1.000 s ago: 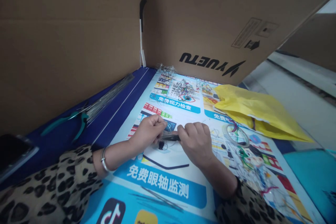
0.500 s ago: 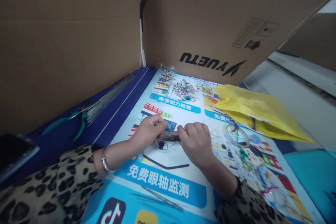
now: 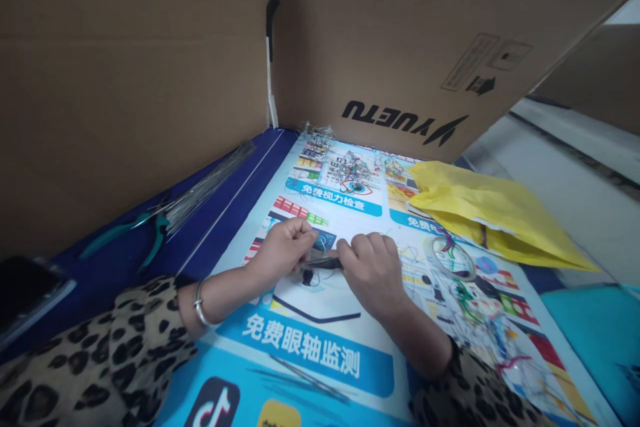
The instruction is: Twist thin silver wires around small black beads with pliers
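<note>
My right hand (image 3: 371, 273) is closed around a slim, dark, tapering metal tool (image 3: 327, 261). Its narrow end points left, and the rest is hidden in my fist, so its exact kind does not show. My left hand (image 3: 287, 245) is pinched shut by the tool's tip. Thin wire (image 3: 320, 256) seems to run between my fingers and the tool, though it is too fine to follow. Both hands are just above the printed poster (image 3: 330, 303). Below them on the poster lie several dark thin wire lengths (image 3: 310, 380).
Teal-handled pliers (image 3: 159, 240) and a bundle of straight wires (image 3: 213, 183) lie on the left, near a phone (image 3: 33, 287). Tangled wire scraps (image 3: 353, 167) are at the back. A yellow pouch (image 3: 480, 203) and a clear ring (image 3: 453, 259) lie right. Cardboard walls (image 3: 400, 33) stand behind.
Both hands have shifted very slightly, and the dark tool's tip has turned a little. The other things lie as before.
</note>
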`<state>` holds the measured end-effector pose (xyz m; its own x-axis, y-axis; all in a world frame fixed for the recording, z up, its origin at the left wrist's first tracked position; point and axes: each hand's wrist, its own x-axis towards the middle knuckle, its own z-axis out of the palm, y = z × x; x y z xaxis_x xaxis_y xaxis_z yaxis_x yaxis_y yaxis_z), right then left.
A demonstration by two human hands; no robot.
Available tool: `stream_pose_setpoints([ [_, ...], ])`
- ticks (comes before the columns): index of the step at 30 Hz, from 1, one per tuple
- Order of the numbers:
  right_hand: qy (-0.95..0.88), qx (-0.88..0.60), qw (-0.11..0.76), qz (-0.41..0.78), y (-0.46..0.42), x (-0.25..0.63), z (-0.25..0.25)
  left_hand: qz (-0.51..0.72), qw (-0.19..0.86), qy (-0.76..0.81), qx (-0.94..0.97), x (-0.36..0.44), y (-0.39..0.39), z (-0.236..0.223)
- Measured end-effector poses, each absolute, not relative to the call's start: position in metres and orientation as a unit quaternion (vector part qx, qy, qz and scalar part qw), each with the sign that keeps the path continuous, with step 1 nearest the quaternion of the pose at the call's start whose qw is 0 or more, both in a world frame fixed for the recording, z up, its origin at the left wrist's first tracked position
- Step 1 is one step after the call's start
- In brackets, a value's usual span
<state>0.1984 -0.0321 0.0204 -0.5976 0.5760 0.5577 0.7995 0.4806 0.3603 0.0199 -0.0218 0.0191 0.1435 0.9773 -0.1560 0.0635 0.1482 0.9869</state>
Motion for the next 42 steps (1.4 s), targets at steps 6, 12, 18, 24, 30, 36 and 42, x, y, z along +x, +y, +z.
stream_pose_setpoints([
  [6, -0.834, -0.423, 0.178, -0.306, -0.025, 0.197, 0.024, 0.429, 0.568, 0.499, 0.494, 0.022, -0.011, 0.019],
  [12, -0.832, -0.432, 0.166, -0.307, -0.016, 0.198, 0.024, 0.423, 0.580, 0.498, 0.486, 0.025, 0.003, 0.016],
  [18, -0.832, -0.434, 0.162, -0.306, -0.014, 0.199, 0.022, 0.422, 0.591, 0.492, 0.481, 0.025, 0.006, 0.012],
  [24, -0.831, -0.427, 0.175, -0.311, -0.014, 0.199, 0.022, 0.420, 0.604, 0.489, 0.469, 0.026, 0.003, 0.017],
  [30, -0.830, -0.423, 0.185, -0.314, -0.014, 0.200, 0.020, 0.415, 0.618, 0.478, 0.467, 0.026, 0.000, 0.021],
  [36, -0.830, -0.422, 0.187, -0.313, -0.013, 0.200, 0.018, 0.407, 0.618, 0.483, 0.468, 0.025, -0.001, 0.021],
  [42, -0.830, -0.419, 0.194, -0.312, -0.016, 0.199, 0.020, 0.407, 0.616, 0.485, 0.470, 0.026, -0.001, 0.022],
])
